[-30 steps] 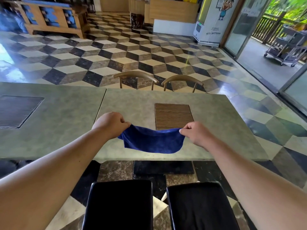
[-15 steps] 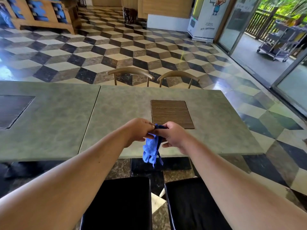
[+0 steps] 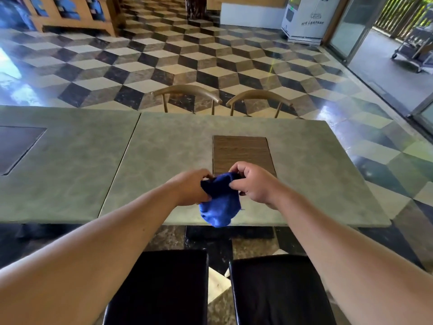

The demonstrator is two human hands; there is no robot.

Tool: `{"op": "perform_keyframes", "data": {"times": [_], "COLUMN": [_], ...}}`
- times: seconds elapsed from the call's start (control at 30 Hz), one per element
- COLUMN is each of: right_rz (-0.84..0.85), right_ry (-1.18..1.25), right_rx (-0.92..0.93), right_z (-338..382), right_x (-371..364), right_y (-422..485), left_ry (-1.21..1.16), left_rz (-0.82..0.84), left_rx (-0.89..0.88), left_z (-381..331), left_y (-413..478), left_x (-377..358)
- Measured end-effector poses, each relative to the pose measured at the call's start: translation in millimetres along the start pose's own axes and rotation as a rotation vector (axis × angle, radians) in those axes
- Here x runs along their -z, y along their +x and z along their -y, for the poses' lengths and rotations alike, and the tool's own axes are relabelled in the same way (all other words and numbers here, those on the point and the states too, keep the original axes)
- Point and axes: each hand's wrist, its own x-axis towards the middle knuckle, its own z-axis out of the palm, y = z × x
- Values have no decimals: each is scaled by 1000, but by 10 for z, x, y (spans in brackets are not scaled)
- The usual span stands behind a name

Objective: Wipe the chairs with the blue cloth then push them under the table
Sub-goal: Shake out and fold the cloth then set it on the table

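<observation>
The blue cloth (image 3: pixel 220 200) hangs bunched between both hands above the near edge of the table (image 3: pixel 164 160), its long axis running roughly up and down, the loose lower end drooping past that edge toward the floor; the upper end is gathered into the fingers and cannot be made out in full; the left hand (image 3: pixel 191 187) has its grip pinched on the cloth's left side, fingers curled and partly hidden behind the fabric; the right hand (image 3: pixel 251 181) has its grip pinched on the upper right of the cloth, thumb and forefinger pressed together on a fold; just beyond the hands a brown wooden inset (image 3: pixel 241 153) lies in the table top, its near end covered by the right hand; two black chair seats (image 3: pixel 161 287) sit side by side below the near edge, pulled out from the table, cut off by the bottom of the view; two curved chair backs (image 3: pixel 187 90) rise past the far edge, their seats hidden by the table.
</observation>
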Motion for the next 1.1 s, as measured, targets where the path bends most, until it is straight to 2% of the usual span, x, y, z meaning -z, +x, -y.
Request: {"op": "perform_keyframes", "data": {"times": [0.2, 0.33, 0.5, 0.57, 0.63, 0.7, 0.73, 0.8, 0.87, 0.97, 1.1], "right_rz": [-120, -139, -50, -67, -163, -274, -256, -90, 96, 143, 126], "right_ry": [-137, -75, 32, 99, 151, -35, -179, -460, -646, -698, -775], "right_rx": [-86, -169, -361, -447, -513, -426, -335, -143, -71, -90, -41], "right_z": [-507, -860, -1294, -1475, -1676, -1908, -2008, -2187, -2328, -2368, -2214], "right_x": [244, 196, 165, 106, -12, -164, -249, -449, -618, -662, -640], "right_y": [204, 447, 754, 910, 1076, 1185, 1178, 1110, 1024, 953, 823], "left_ry": [-52, -72, -179, -191, -155, -87, -12, 226, 420, 458, 468], "left_rz": [-139, -57, 69, 65, -31, -127, -103, 45, 152, 178, 113], "left_rx": [72, 106, 188, 229, 260, 264, 215, 76, 3, -8, -10], "left_z": [-44, 0, 126, 169, 205, 259, 289, 356, 433, 468, 516], "left_y": [338, 646, 1090, 1288, 1457, 1521, 1522, 1477, 1412, 1335, 1119], "left_x": [-113, -329, -730, -914, -1120, -1360, -1501, -1758, -1920, -1913, -1808]}}
